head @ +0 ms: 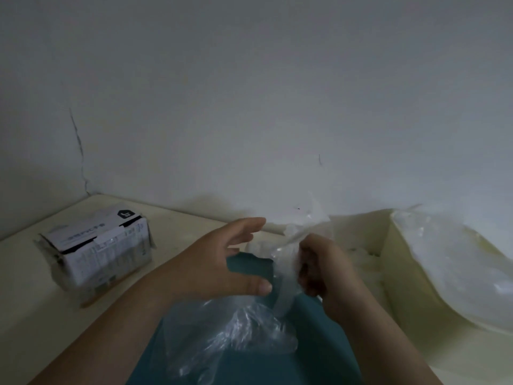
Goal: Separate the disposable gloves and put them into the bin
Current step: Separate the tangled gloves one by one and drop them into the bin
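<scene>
A pale wall (pixel 249 93) fills the upper half of the view. Below it a cream tabletop (pixel 33 273) runs from the left corner to the right edge. At the right stands a cream open container, which I take to be the bin (pixel 402 279). A big heap of clear film (pixel 458 268) lies in it and spills over its rim. That heap looks like gloves already dropped in, though the dim light does not show single gloves.

A teal sheet (pixel 319 343) lies under the hands at the bottom centre; I cannot tell what it is. A torn glove box (pixel 105 254) sits on the tabletop at the left, well apart from the bin. A crumpled clear glove (pixel 236 329) rests on the teal sheet between the forearms, and it may be more than one.

The left hand (pixel 216 268) hovers above it with fingers (pixel 249 222) spread wide and the thumb stretched toward the right hand, holding nothing. The right hand (pixel 324 268) has its fingers (pixel 308 262) curled tight round a wad (pixel 286 262) of clear gloves. The wad sticks up above the fist toward the wall and hangs below it near the left thumb.

By my reading the task is well under way, since much film lies in the bin. The wad has yet to be peeled apart, and the glove on the sheet has yet to go in. How many remain in the box is hidden.
</scene>
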{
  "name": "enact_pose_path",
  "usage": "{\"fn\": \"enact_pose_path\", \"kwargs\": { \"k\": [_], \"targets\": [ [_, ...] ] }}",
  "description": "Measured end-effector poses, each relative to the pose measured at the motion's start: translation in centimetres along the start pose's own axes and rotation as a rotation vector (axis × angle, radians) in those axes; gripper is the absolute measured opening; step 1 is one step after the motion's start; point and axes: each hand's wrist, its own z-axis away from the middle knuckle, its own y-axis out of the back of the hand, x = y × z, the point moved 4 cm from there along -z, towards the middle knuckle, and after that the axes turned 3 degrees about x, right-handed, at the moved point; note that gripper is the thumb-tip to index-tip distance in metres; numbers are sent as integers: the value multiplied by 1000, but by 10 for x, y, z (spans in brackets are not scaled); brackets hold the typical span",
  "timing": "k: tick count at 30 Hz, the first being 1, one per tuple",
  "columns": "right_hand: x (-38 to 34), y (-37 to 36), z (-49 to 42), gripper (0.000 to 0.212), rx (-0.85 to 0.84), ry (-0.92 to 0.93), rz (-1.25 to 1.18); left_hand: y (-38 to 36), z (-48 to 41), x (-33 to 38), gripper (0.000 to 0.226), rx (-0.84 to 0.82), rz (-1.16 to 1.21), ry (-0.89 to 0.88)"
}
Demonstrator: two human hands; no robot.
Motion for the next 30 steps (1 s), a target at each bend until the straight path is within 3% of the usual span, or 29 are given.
{"fn": "enact_pose_path", "kwargs": {
  "k": [4, 9, 12, 16, 19, 22, 25, 28, 30],
  "targets": [
    [3, -5, 5, 41, -67, -48, 48, -6, 0, 4, 107, 19, 16, -44],
    [-1, -10, 10, 31, -190, -2, 150, -3, -4, 12, 25, 308, 203, -87],
    [-1, -9, 9, 26, -226, 40, 195, 5, -5, 15, 17, 386, 425, -14],
    [6, 1, -1, 23, -105, 48, 253, 28, -4, 6, 11, 495, 529, 126],
    [-1, 6, -4, 13, 100, 211, 213, 39, 0, 6, 12, 468, 582, 218],
    [-14, 8, 5, 22, 229, 402, 220, 40, 2, 5, 9, 390, 540, 251],
    [-21, 7, 8, 40, 37, 392, 124, 32, 3, 7, 8, 308, 578, 269],
    [-12, -5, 10, 79, -354, 142, -41, 17, 6, 8, 8, 199, 823, 268],
    [-4, -12, 10, 101, -495, 71, -60, 6, 8, 15, 11, 127, 890, 273]
  ]
}}
